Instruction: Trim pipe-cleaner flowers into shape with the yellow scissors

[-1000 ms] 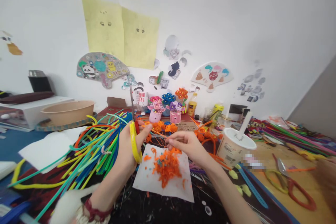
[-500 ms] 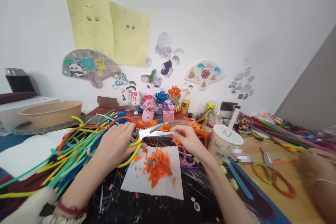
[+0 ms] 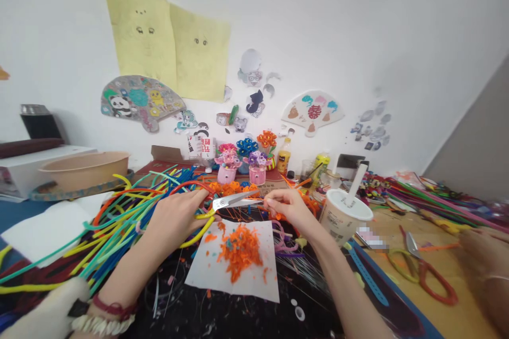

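Observation:
My left hand [image 3: 181, 217] is closed around the handles of a pair of scissors [image 3: 225, 203], one loop yellow and one red. The blades point right and stand slightly apart. At their tips, the thumb and fingers of my right hand [image 3: 287, 205] are pinched together. Whatever lies in that pinch is too small to make out. Below both hands a white paper sheet [image 3: 258, 288] carries a heap of orange fluffy clippings [image 3: 240, 251] with a few teal bits. Orange pipe-cleaner pieces [image 3: 230, 188] lie behind the blades.
Many coloured pipe cleaners [image 3: 119, 222] spread at the left. A lidded cup [image 3: 344, 217] with a straw stands right of my right hand. Beyond it lie a second pair of scissors [image 3: 433, 275] and another person's hand [image 3: 485, 259]. Small pots of pipe-cleaner flowers [image 3: 257, 172] stand behind.
The scissors' blades have come closer together at my right hand's fingertips. The whole view has shifted slightly; both hands stay in nearly the same place.

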A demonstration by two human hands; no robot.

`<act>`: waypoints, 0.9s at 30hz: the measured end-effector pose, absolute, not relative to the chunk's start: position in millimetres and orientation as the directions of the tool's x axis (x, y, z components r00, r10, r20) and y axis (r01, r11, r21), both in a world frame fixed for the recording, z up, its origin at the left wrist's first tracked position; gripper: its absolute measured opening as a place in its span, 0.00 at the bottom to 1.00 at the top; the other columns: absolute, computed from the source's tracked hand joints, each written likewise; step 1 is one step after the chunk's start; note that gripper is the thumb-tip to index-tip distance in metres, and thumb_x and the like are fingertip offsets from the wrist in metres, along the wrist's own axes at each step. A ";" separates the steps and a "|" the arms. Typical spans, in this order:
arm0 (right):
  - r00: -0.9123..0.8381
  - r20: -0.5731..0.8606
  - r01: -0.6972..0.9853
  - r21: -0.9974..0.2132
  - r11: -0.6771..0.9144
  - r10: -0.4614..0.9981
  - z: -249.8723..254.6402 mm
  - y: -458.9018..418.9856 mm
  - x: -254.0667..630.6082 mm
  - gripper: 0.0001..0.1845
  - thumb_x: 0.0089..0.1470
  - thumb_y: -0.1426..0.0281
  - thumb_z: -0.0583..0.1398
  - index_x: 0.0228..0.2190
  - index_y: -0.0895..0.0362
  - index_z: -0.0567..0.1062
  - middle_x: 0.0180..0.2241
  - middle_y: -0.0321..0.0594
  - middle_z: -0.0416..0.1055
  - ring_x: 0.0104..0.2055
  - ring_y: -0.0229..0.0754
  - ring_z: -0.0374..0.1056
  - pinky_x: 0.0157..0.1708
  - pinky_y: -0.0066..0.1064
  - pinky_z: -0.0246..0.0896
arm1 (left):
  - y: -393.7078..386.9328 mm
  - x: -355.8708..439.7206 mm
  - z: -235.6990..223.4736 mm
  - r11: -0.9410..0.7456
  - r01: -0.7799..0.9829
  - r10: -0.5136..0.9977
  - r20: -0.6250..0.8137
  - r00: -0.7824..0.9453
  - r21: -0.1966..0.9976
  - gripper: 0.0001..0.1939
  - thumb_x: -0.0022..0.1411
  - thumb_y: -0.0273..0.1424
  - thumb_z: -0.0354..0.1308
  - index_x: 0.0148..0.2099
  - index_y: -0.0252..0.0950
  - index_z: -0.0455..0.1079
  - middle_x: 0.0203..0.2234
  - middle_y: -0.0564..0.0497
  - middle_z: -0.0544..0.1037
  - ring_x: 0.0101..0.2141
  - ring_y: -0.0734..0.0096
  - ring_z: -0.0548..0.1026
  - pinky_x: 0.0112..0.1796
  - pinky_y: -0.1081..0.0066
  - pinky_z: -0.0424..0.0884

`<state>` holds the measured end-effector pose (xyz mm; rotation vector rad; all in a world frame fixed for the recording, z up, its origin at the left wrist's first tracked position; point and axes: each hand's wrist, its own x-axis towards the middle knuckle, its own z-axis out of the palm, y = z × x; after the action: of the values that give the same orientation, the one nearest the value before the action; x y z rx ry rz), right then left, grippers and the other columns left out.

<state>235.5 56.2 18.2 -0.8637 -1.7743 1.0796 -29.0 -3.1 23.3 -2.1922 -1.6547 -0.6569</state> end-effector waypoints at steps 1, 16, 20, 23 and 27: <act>-0.392 0.313 0.119 -0.915 0.385 0.865 18.3 56.3 236.0 0.12 0.46 0.63 0.61 0.19 0.58 0.75 0.14 0.32 0.65 0.18 0.34 0.59 0.19 0.25 0.52 | -3.6 -28.5 23.9 -0.276 0.961 0.817 0.532 0.220 0.026 0.15 0.57 0.43 0.54 0.43 0.41 0.70 0.35 0.45 0.81 0.37 0.54 0.78 0.32 0.68 0.67; -0.402 0.325 0.139 -0.902 0.408 0.856 19.6 56.6 239.6 0.11 0.48 0.66 0.60 0.19 0.58 0.74 0.15 0.32 0.65 0.19 0.34 0.58 0.20 0.26 0.51 | -3.5 -27.9 20.6 -0.280 0.960 0.853 0.455 0.256 -0.015 0.17 0.59 0.46 0.51 0.42 0.40 0.67 0.34 0.46 0.80 0.35 0.55 0.78 0.28 0.70 0.63; -0.402 0.342 0.139 -0.894 0.426 0.849 20.8 56.3 240.3 0.11 0.47 0.65 0.60 0.20 0.58 0.74 0.16 0.33 0.66 0.19 0.35 0.59 0.21 0.27 0.53 | -5.1 -24.0 23.6 -0.253 0.968 0.883 0.408 0.234 -0.009 0.17 0.60 0.47 0.49 0.39 0.40 0.66 0.32 0.47 0.79 0.34 0.55 0.78 0.27 0.70 0.62; -0.405 0.345 0.147 -0.890 0.432 0.847 20.9 56.7 240.7 0.10 0.47 0.66 0.60 0.20 0.59 0.74 0.17 0.34 0.66 0.20 0.35 0.59 0.21 0.27 0.53 | -4.5 -24.2 24.4 -0.241 0.969 0.900 0.361 0.243 -0.052 0.19 0.61 0.49 0.47 0.41 0.39 0.66 0.32 0.46 0.80 0.34 0.54 0.78 0.27 0.70 0.61; -0.410 0.342 0.153 -0.888 0.433 0.845 20.4 57.1 240.9 0.10 0.48 0.66 0.60 0.20 0.59 0.73 0.17 0.34 0.66 0.20 0.35 0.60 0.22 0.27 0.53 | -3.8 -25.5 23.8 -0.240 0.967 0.905 0.342 0.254 -0.085 0.21 0.62 0.50 0.46 0.42 0.39 0.67 0.33 0.45 0.80 0.34 0.52 0.78 0.27 0.68 0.61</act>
<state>240.9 57.1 20.4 -0.8523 -1.8358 1.0241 -25.5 -3.8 23.8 -2.2514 -1.7343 -0.3220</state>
